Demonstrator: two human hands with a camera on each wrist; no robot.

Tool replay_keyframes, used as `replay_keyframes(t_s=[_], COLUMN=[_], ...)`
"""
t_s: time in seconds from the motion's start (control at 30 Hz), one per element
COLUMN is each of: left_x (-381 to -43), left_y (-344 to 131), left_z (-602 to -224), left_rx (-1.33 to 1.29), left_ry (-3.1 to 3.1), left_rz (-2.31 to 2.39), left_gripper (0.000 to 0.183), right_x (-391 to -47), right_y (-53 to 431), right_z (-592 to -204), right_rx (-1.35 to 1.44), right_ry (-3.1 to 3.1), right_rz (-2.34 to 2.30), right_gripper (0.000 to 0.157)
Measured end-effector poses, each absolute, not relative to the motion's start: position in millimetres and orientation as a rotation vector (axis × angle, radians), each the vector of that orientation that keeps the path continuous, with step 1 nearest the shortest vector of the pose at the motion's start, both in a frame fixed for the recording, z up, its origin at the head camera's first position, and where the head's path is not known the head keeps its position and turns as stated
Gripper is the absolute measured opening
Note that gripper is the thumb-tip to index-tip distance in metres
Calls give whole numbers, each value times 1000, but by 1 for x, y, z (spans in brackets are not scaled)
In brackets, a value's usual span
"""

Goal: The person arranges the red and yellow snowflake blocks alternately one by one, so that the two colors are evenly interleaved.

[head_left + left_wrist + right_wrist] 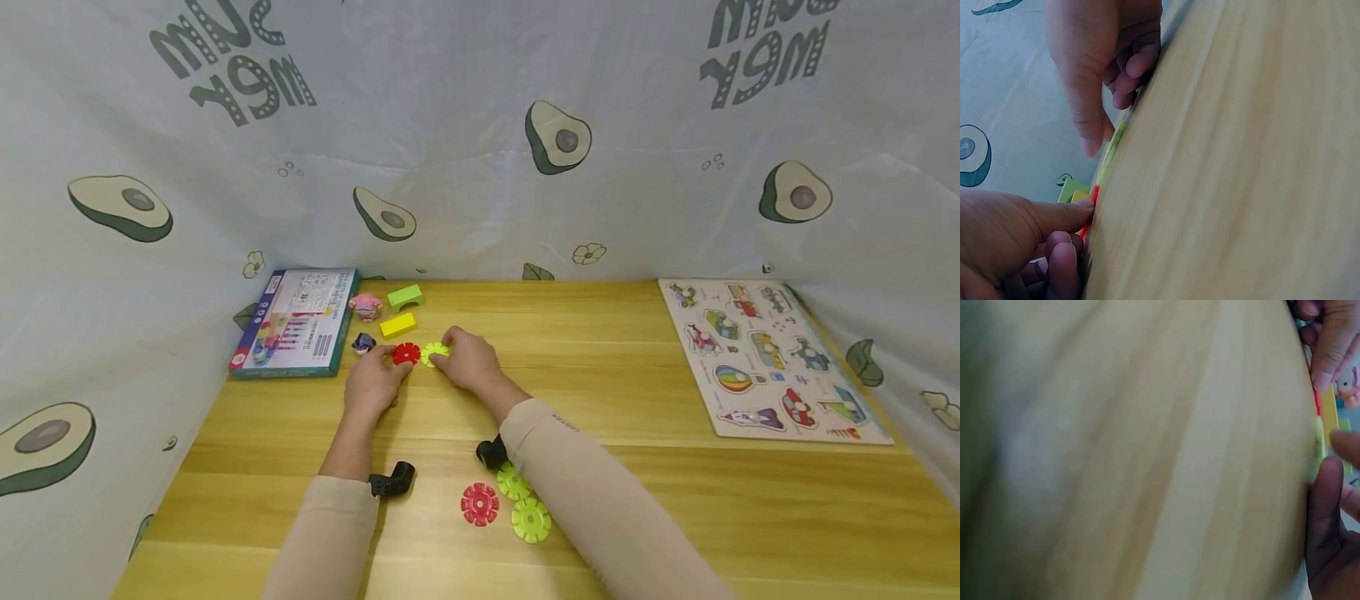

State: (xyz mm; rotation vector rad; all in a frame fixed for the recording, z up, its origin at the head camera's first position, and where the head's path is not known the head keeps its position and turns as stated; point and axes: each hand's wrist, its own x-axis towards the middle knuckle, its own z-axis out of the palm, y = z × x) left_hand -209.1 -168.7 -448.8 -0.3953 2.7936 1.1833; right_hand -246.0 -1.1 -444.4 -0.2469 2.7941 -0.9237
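Near the back left of the table, my left hand (372,383) holds a red notched plastic disc (407,354) by its edge, thumb and index finger around it. Beside it, edge to edge, lies a yellow-green notched disc (433,355), with the thumb and index finger of my right hand (471,362) at its right side. Both discs lie low against the tabletop; in the left wrist view the red disc (1095,194) and the yellow-green disc (1112,150) show as thin edges in one line. Whether their notches interlock is not visible.
Behind the hands are a yellow block (398,325), a green arched block (406,297), a pink figurine (366,306) and a small dark figurine (363,342). A flat box (296,321) lies left, a picture puzzle board (772,358) right. More discs, one red (480,504), lie near my right forearm.
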Motion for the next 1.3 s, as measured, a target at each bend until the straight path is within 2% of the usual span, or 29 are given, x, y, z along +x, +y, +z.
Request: replay_keyframes(t_s=[0.4, 0.7, 1.0, 1.17, 1.3], left_x=[-208, -209, -212, -215, -215], left_y=[-166, -160, -141, -137, -137], left_z=[-448, -449, -453, -456, -456], left_rx=[-419, -281, -18, -4, -32], left_ry=[2799, 2846, 2718, 2743, 2768], left_rz=[1151, 1144, 1332, 1307, 1284], left_gripper=[50, 51, 48, 48, 48], right_x=[-246, -234, -189, -153, -126], right_y=[2, 21, 53, 68, 78], right_z=[-443, -438, -426, -421, -418], right_rx=[-293, -366, -516, -599, -651], right_ry=[2783, 2623, 2517, 2462, 2379], right_rz=[-865, -1045, -1033, -1020, -993], right_gripper=[42, 49, 42, 37, 40])
